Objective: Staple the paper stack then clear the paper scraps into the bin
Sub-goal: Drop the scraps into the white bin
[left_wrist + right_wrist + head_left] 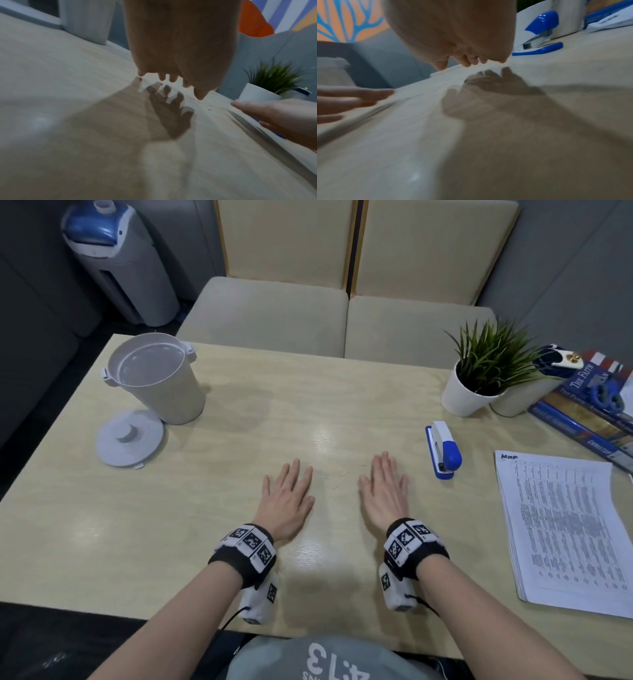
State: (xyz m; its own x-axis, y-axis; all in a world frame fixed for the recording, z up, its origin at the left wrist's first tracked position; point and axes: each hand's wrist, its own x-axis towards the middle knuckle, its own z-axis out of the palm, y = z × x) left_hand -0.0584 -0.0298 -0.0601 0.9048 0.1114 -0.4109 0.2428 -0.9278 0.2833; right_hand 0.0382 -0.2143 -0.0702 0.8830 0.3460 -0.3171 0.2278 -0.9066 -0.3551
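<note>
Both your hands are palm-down over the light wood table (239, 542) right in front of you, fingers straight and a little spread, holding nothing. Your left hand (287, 501) and right hand (384, 494) sit side by side with a bare strip of tabletop between them, and from the wrist views the fingertips look like they hover just off the surface, with shadows underneath, though it's too blurry to be sure whether they touch. The blue and white stapler (444, 449) lies just right of your right hand, not touching it, its blue head end toward you. The paper stack (565, 529) of printed sheets lies flat near the right edge of the table, past the stapler. The white bin (161, 381) stands open at the far left corner, and its round lid (129, 437) lies flat on the table touching its base on the near side. I can't make out any real paper scraps, only a few tiny specks on the table between your hands. A potted plant (479, 378) stands behind the stapler, with some books (582, 419) stacked to its right.
</note>
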